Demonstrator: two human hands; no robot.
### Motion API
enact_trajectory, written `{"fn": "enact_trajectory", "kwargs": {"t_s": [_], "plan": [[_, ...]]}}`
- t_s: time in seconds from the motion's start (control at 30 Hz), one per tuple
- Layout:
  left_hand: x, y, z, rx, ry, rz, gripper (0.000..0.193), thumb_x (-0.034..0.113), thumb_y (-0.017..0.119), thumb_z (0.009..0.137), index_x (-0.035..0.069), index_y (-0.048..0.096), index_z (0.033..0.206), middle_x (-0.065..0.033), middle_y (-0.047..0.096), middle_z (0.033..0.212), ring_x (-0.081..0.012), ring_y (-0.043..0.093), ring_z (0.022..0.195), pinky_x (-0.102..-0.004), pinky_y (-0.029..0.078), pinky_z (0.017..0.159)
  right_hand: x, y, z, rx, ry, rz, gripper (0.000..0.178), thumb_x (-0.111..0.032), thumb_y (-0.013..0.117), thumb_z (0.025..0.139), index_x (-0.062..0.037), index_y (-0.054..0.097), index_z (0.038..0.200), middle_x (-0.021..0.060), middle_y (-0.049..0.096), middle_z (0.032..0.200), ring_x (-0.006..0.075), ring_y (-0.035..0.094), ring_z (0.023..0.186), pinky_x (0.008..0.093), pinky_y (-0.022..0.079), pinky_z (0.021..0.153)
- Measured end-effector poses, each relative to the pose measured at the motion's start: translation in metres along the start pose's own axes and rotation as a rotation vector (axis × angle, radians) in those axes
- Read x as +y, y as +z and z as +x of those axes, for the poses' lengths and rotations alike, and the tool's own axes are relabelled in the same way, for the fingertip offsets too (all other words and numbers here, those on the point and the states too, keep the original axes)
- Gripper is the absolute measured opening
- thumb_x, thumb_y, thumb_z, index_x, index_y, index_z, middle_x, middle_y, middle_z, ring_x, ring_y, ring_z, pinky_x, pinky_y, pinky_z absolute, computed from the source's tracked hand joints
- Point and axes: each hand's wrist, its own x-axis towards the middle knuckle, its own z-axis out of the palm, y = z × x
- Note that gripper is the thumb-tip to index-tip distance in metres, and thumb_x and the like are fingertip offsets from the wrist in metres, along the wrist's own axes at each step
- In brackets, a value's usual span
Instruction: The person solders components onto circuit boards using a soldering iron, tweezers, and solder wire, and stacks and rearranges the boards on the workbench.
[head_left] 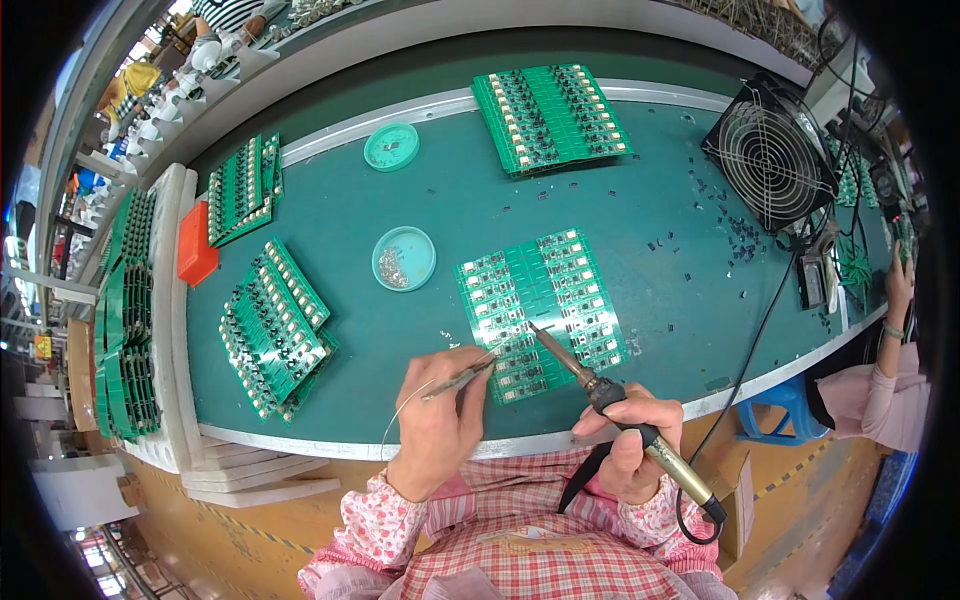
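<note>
A green circuit board panel (590,290) with rows of small parts lies flat on the bench in front of me. My right hand (640,440) is wrapped round a soldering iron (655,450), whose tip touches or hovers just over the middle of the panel; I cannot tell which. At the panel's lower left, my left hand (438,415) pinches metal tweezers (458,382), their points over the board's left half. A thin wire (395,420), looking like solder, curves down from the same hand. Where the tweezer points end is too small to make out.
Stacked circuit boards lie at the left (275,330) and back (550,115). Two round dishes (404,258) hold small parts. An orange-red box (197,245) stands far left. A black fan (770,155) stands at right, near scattered black chips (740,235). The iron's cord (755,345) crosses the bench edge. Another person's arm (893,300) reaches in at far right.
</note>
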Motion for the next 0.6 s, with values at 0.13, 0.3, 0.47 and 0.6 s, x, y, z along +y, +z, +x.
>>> {"fn": "enact_trajectory", "kwargs": {"t_s": [0.13, 0.3, 0.47, 0.6], "plan": [[-0.0008, 0.0014, -0.0003, 0.026, 0.014, -0.014, 0.026, -0.004, 0.072, 0.08, 0.005, 0.067, 0.103, -0.0083, 0.07, 0.101, -0.0309, 0.063, 0.087, -0.0386, 0.05, 0.077, -0.0002, -0.0006, 0.0004, -0.017, -0.01, -0.009, 0.021, -0.021, 0.06, 0.099, -0.0014, 0.058, 0.107, 0.0093, 0.072, 0.074, 0.0183, 0.062, 0.061, 0.0322, 0.051, 0.059], [-0.0015, 0.0018, -0.0002, 0.025, 0.016, -0.009, 0.025, -0.005, 0.072, 0.08, 0.005, 0.067, 0.103, -0.0083, 0.07, 0.101, -0.0309, 0.063, 0.087, -0.0386, 0.05, 0.078, -0.0013, -0.0012, 0.0015, -0.021, -0.021, -0.016, 0.02, -0.02, 0.06, 0.099, -0.0016, 0.058, 0.106, 0.009, 0.072, 0.074, 0.0183, 0.062, 0.06, 0.0321, 0.051, 0.057], [-0.001, 0.001, 0.0, 0.024, 0.012, -0.011, 0.025, -0.005, 0.072, 0.08, 0.005, 0.067, 0.103, -0.0082, 0.07, 0.1, -0.0309, 0.063, 0.087, -0.0386, 0.05, 0.078, -0.0063, -0.0032, 0.0032, -0.118, 0.026, -0.07, 0.028, -0.029, 0.052, 0.103, -0.0015, 0.049, 0.107, 0.0142, 0.066, 0.071, 0.0199, 0.061, 0.062, 0.0341, 0.051, 0.062], [-0.0019, 0.0001, -0.0001, 0.002, 0.018, -0.003, 0.019, -0.002, 0.069, 0.085, 0.003, 0.067, 0.103, -0.011, 0.07, 0.103, -0.0307, 0.065, 0.09, -0.0383, 0.051, 0.08, -0.0054, -0.0029, 0.0068, -0.126, 0.014, -0.074, 0.026, -0.028, 0.052, 0.103, -0.0017, 0.05, 0.106, 0.0126, 0.066, 0.07, 0.0191, 0.061, 0.061, 0.0329, 0.05, 0.062]]}}
